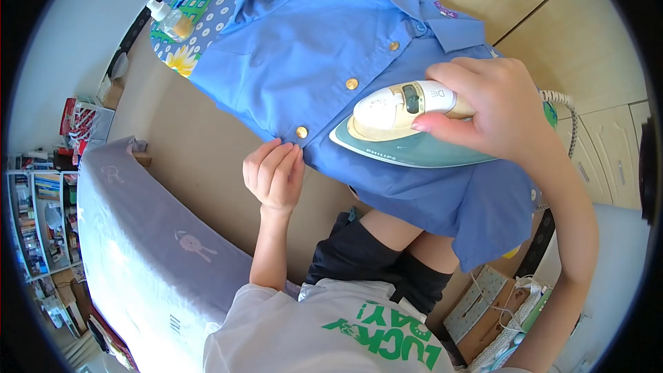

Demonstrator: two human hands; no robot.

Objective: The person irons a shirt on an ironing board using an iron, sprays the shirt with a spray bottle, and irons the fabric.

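A blue shirt [276, 55] with gold buttons lies spread over a patterned ironing board [207, 24]. My right hand [490, 107] is wrapped round the handle of a white and green steam iron [407, 145], whose soleplate rests on the shirt front beside the button strip. With closed fingers my left hand [274, 174] pinches the shirt's edge, just below the lowest visible gold button [302, 132]. Part of the shirt hangs off the near side of the board, over my legs. The iron's underside is hidden.
A clear spray bottle [173, 22] stands on the board's far left end. The iron's cord [570, 107] runs off to the right near pale cabinets [601, 48]. A bed with a light cover [152, 249] is at left, and a bookshelf [45, 214] stands beyond it.
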